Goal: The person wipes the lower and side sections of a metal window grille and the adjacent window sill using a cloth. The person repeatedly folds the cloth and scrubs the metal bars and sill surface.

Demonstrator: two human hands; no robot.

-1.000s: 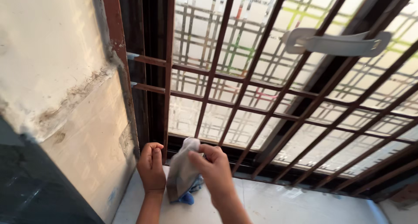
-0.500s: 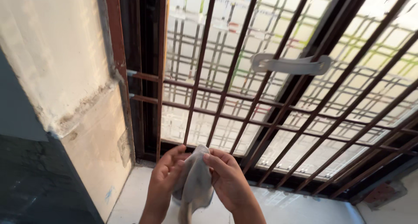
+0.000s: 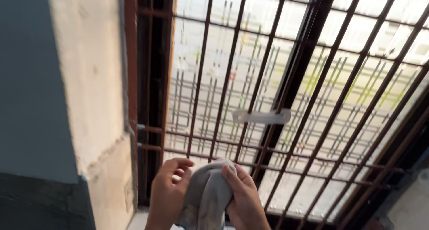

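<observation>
- The left hand (image 3: 167,192) and right hand (image 3: 243,198) hold a grey cloth (image 3: 206,198) between them, low in the view, in front of the window grille (image 3: 250,100).
- Left grip: fingers curled, closed on the cloth's left side, thumb and fingertips pressing into the fabric.
- Right grip: closed on the cloth's right side, fingers wrapped over its top fold.
- The cloth is bunched and hangs down between the two hands; its lower end is cut off by the bottom edge of the view, so its full shape cannot be told.
- No container shows here; nothing sits inside the cloth that can be made out.
- Behind the grille, a pale flat handle (image 3: 261,117) lies level across the bars, just above the hands.
- Past the bars, more crossed rods and bright light blur together; what lies outside is hard to make out.
- A rust-brown frame (image 3: 131,78) runs up the grille's left side, touching a rough pale wall (image 3: 85,78).
- Both forearms are cut off at the bottom edge.
- A light sill (image 3: 139,221) shows only as a sliver at the left wrist.
</observation>
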